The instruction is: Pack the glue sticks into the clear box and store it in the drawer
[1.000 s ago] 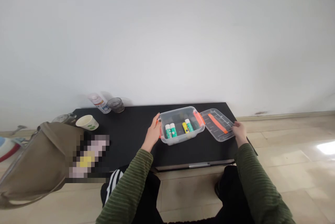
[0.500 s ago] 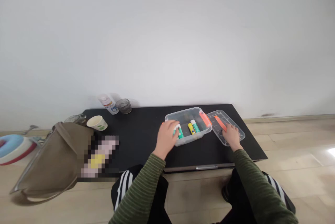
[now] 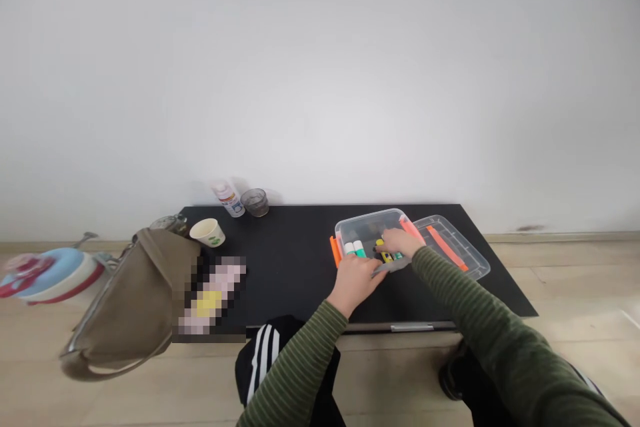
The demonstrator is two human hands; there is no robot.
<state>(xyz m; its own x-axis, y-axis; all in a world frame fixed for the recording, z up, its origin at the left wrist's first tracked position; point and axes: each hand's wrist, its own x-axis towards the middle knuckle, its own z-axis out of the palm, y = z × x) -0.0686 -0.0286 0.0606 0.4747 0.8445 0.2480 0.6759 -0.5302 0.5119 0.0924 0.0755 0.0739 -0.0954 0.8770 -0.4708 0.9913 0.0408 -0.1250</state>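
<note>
A clear plastic box [image 3: 367, 222] with orange latches stands uncovered on the black table. My left hand [image 3: 354, 280] is closed over its front rim, thumb and fingers at the near wall. Inside, two green-and-white glue sticks [image 3: 355, 248] lie at the left. My right hand [image 3: 400, 242] reaches in over the right wall, its fingers closed at a yellow glue stick [image 3: 387, 257]. Beside that one, a green glue stick [image 3: 398, 256] is mostly covered by the hand. The box's clear lid [image 3: 470, 255], with an orange strip [image 3: 445, 247], lies flat to the right, partly behind my right forearm.
On the table's [image 3: 295, 260] left part stand a paper cup [image 3: 207, 232], a dark glass [image 3: 255, 202] and a spray can [image 3: 229, 199]. A brown bag [image 3: 135, 300] hangs over the left end by a blurred-out item [image 3: 213, 297]. A white wall [image 3: 320, 80] rises behind.
My right hand has left the lid's orange strip and moved left into the box, onto the glue sticks. My left hand has shifted from the left glue sticks to the front rim. The view has turned slightly left.
</note>
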